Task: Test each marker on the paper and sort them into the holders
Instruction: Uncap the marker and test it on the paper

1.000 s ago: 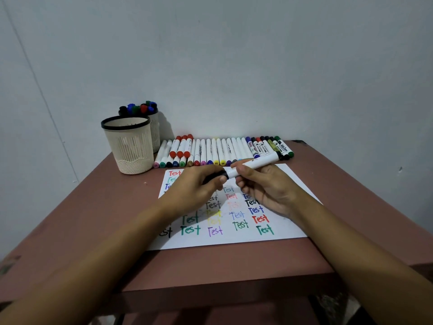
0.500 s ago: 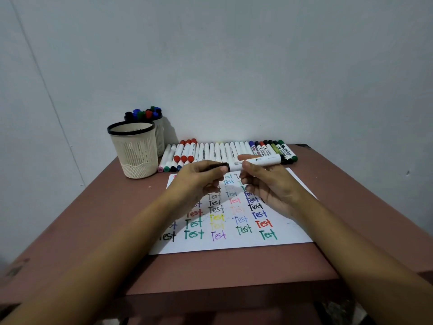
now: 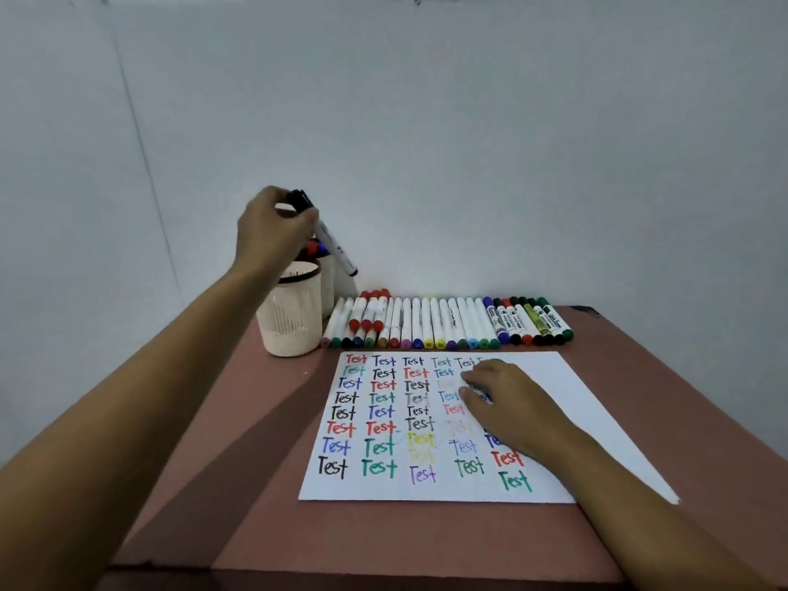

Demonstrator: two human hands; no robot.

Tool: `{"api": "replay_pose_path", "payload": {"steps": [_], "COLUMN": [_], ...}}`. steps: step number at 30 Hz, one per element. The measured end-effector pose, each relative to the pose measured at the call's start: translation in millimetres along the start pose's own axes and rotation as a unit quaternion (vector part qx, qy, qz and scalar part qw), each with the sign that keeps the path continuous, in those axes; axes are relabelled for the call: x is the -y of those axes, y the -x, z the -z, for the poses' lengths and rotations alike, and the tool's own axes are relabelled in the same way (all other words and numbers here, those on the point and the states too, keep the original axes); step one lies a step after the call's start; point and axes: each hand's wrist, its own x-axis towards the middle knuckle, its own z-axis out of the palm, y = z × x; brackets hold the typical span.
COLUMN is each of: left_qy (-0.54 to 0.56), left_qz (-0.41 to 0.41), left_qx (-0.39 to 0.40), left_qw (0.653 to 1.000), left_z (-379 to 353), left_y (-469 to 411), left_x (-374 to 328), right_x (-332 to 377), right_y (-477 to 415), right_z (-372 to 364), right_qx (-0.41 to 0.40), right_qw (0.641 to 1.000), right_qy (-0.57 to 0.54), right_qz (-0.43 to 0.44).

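Note:
My left hand (image 3: 273,232) is raised above the two holders and grips a white marker (image 3: 334,247) by its black cap, the barrel slanting down to the right. The front holder (image 3: 290,322), cream mesh with a black rim, stands under my wrist. Behind it the rear holder (image 3: 327,277) carries several capped markers and is mostly hidden. My right hand (image 3: 507,403) rests on the white paper (image 3: 563,377) with fingers loosely bent, holding nothing that I can see. The sheet is covered with rows of "Test" in many colours.
A long row of markers (image 3: 447,324) lies side by side along the back of the brown table (image 3: 264,462), between the holders and the table's right edge. A pale wall rises directly behind the table.
My right hand let go of the marker and dropped onto the paper. My left hand carried the marker up and left, over the holders. The camera view also shifted.

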Motion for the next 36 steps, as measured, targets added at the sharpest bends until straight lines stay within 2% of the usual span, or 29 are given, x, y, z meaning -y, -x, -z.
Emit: {"api": "replay_pose_path", "payload": {"steps": [5, 13, 20, 26, 33, 36], "left_qy": [-0.113, -0.202, -0.228, -0.237, -0.276, -0.295], "left_qz": [-0.032, -0.043, -0.063, -0.041, -0.025, -0.044], "left_qx": [-0.054, -0.045, -0.035, -0.036, 0.029, 0.038], "left_qw": [0.992, 0.977, 0.971, 0.97, 0.96, 0.954], "left_z": [16, 10, 5, 6, 1, 0], "left_y": [-57, -85, -102, -105, -97, -97], "left_x": [-1, 17, 19, 31, 57, 67], "right_x": [2, 2, 2, 1, 2, 2], "right_y": [-1, -2, -4, -4, -5, -5], "right_z": [1, 3, 2, 1, 1, 1], "right_qx": [-0.001, -0.01, -0.014, -0.014, -0.012, -0.012], "right_qw": [1.0, 1.0, 1.0, 1.0, 1.0, 1.0], "right_qy": [0.009, 0.018, 0.017, 0.012, 0.015, 0.018], "right_qz": [0.002, 0.014, 0.019, 0.019, 0.02, 0.02]}}
